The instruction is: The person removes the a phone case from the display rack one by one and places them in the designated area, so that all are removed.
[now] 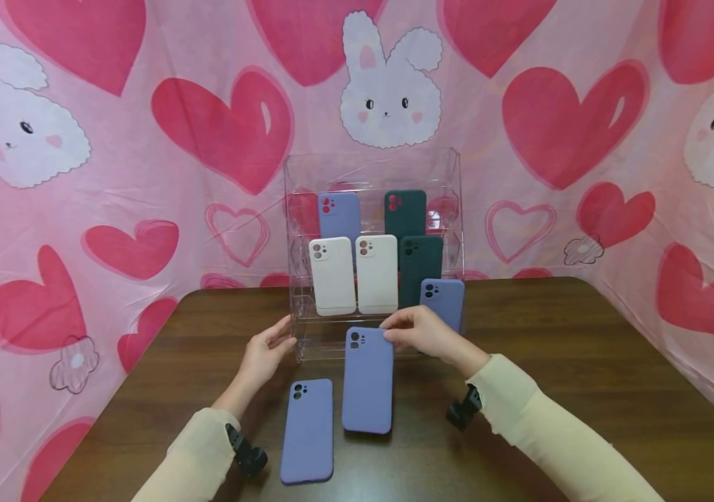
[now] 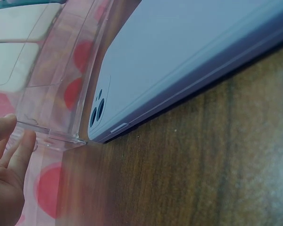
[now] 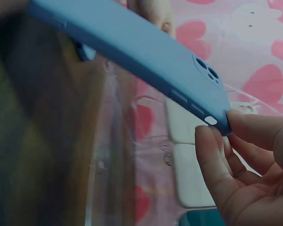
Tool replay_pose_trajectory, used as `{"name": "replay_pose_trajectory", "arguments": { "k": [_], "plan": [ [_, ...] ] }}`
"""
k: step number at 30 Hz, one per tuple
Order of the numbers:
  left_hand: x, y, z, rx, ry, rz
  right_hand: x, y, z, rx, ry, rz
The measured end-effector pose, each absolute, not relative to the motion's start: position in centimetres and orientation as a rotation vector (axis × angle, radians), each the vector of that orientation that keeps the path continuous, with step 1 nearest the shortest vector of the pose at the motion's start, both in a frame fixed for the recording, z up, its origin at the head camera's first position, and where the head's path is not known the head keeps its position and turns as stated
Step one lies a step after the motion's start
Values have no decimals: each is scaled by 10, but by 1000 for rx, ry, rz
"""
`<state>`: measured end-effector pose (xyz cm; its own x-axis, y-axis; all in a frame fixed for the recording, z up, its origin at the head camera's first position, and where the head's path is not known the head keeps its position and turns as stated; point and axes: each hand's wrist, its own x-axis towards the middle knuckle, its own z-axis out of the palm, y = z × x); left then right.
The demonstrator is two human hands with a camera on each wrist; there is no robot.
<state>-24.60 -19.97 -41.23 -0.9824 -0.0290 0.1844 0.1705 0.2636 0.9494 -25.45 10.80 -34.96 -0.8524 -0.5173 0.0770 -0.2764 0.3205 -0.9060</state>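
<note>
My right hand [image 1: 418, 328] pinches the top right corner of a lavender phone case [image 1: 368, 382], with the case's camera cut-outs toward the stand. In the right wrist view, thumb and fingertips [image 3: 208, 141] grip that corner while the rest of the case slants away. My left hand [image 1: 263, 355] holds the side edge of a clear tiered display stand [image 1: 372, 171] between thumb and fingers, low at its left. Another lavender case [image 1: 307, 432] lies on the table between the forearms. At the stand's lower right, a further lavender case [image 1: 443, 301] stands upright, partly behind the right hand.
Two white cases [image 1: 332, 275] and a dark green case [image 1: 421, 268] stand in the middle tier. Behind them are a lavender case [image 1: 339, 213] and a green one [image 1: 404, 209]. The brown wooden table [image 1: 583, 390] meets a pink heart-and-rabbit cloth [image 1: 231, 42].
</note>
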Motion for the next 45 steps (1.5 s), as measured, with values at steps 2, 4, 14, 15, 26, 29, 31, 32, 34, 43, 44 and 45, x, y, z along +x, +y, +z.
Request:
{"name": "replay_pose_trajectory", "arguments": {
  "k": [2, 4, 14, 15, 26, 29, 31, 32, 34, 43, 44, 45],
  "plan": [
    [-246, -200, -412, -134, -2361, -1810, -254, 107, -356, -711, 2315, -1547],
    [-246, -200, -412, -132, -2363, -1811, -253, 105, -362, -701, 2268, -1552],
    [-246, -200, -412, -133, -2365, -1808, -252, 97, -392, -623, 2148, -1542],
    [-246, -200, -412, -131, -2365, -1807, -252, 97, -394, -617, 2142, -1538],
    [-244, -200, -411, -146, -2366, -1813, -255, 89, -413, -595, 2212, -1425],
    [-244, -200, -411, -146, -2363, -1819, -255, 86, -417, -621, 2246, -1384],
    [-244, -199, -411, -149, -2364, -1820, -255, 84, -418, -623, 2265, -1368],
    [-244, -199, -411, -148, -2363, -1821, -255, 83, -419, -623, 2277, -1358],
    [-245, -200, -411, -146, -2365, -1816, -255, 81, -420, -620, 2300, -1334],
    [-245, -200, -411, -149, -2367, -1810, -256, 74, -419, -661, 2399, -1214],
    [-245, -200, -411, -146, -2364, -1814, -256, 74, -419, -664, 2407, -1207],
    [-245, -200, -411, -149, -2364, -1814, -256, 73, -419, -664, 2412, -1201]
  ]
}}
